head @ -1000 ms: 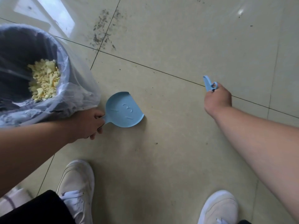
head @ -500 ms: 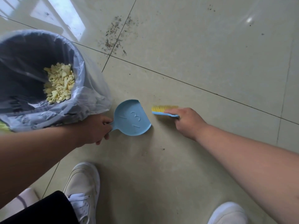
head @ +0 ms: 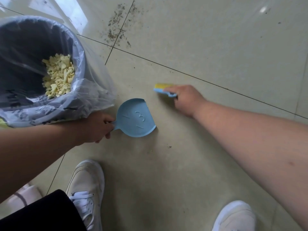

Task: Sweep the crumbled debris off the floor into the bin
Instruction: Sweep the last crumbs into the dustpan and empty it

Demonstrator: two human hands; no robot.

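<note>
A light blue dustpan (head: 136, 118) lies flat on the floor, its pan empty, with my left hand (head: 96, 127) gripping its short handle. My right hand (head: 186, 99) holds a small blue brush with yellow bristles (head: 162, 88), bristles on the tile just up and right of the pan's lip. The bin (head: 21, 52), lined with a clear plastic bag, stands at the left and holds a heap of pale yellow crumbs (head: 57, 75). A patch of dark specks (head: 119, 30) lies on the tile beyond the bin. A few tiny specks dot the floor near the pan.
My two white shoes (head: 86, 185) (head: 235, 215) stand at the bottom of the view. Dark grout lines (head: 200, 79) cross the beige tiles. A bright window reflection (head: 75, 12) shines on the floor at the top left.
My right hand swept the brush from the far right in to the dustpan's lip, then drew it back a little to the right. The dustpan stayed on the floor in my left hand.
</note>
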